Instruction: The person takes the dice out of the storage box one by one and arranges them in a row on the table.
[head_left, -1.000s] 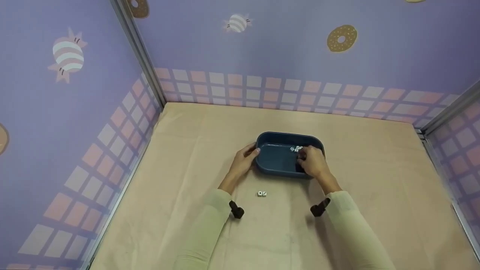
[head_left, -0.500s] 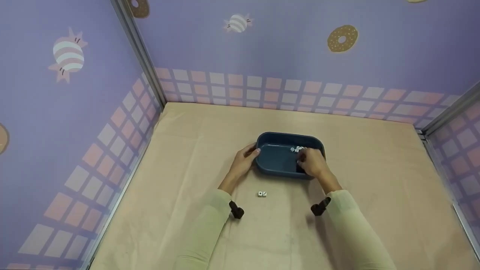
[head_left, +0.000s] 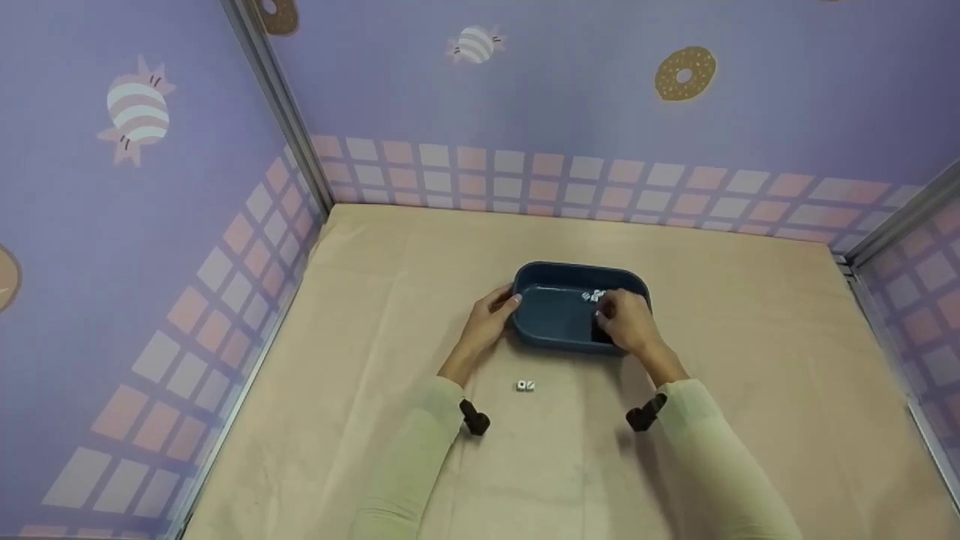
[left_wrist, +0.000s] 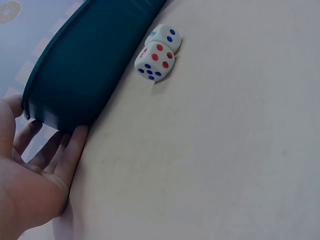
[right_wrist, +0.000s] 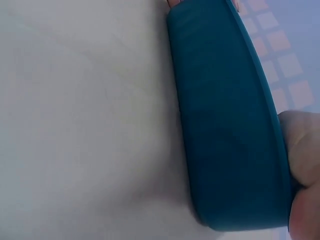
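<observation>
One smooth, round-cornered teal tray (head_left: pixel 555 313) sits on creased beige cloth (head_left: pixel 420 300), its long axis roughly left to right. The left hand (head_left: pixel 484 324) grips its left end, thumb at the rim. The right hand (head_left: pixel 631 322) is inside, fingers curled by white dice (head_left: pixel 595 296); I cannot tell if they pinch anything. Two pipped cubes (head_left: pixel 526 385) lie in front.

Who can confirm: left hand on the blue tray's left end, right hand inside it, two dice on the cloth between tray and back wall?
Not quite: the two dice lie on the near side of the blue tray, as the head view shows. Left hand and right hand are as you say.
</observation>
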